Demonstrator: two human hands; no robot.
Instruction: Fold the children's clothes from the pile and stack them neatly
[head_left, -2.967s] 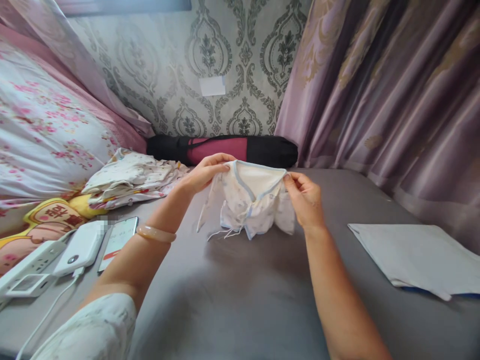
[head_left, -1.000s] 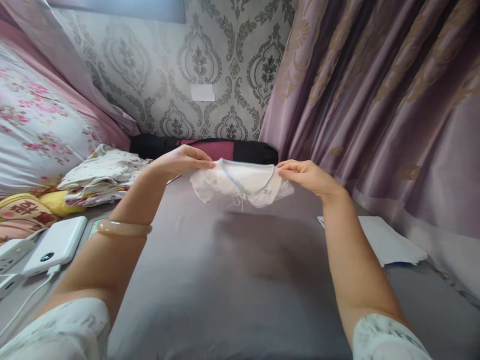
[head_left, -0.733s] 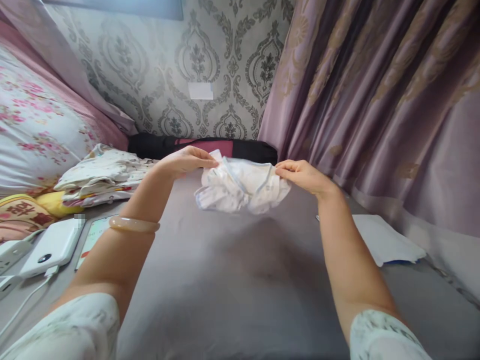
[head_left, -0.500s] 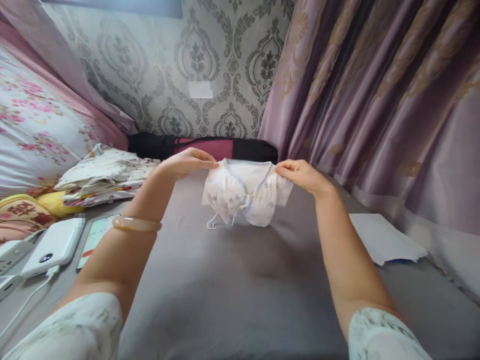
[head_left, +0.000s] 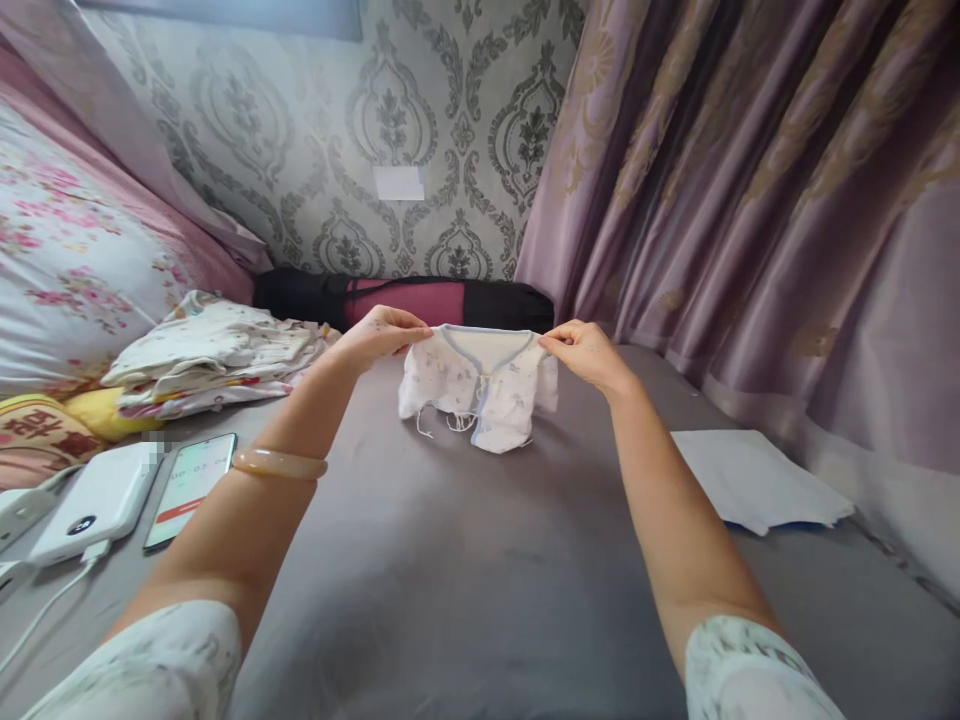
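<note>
Thumb and fingers pinched, your left hand and right hand grip the shoulders of the baby wrap shirt. Bunched and blurred a moment ago, now it hangs spread out, neckline readable, ties dangling, over the grey sheet; hem contact, can't tell. Folded clothes lie left.

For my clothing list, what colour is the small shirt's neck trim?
The neck trim is greyish blue, seen in the head view.
</note>
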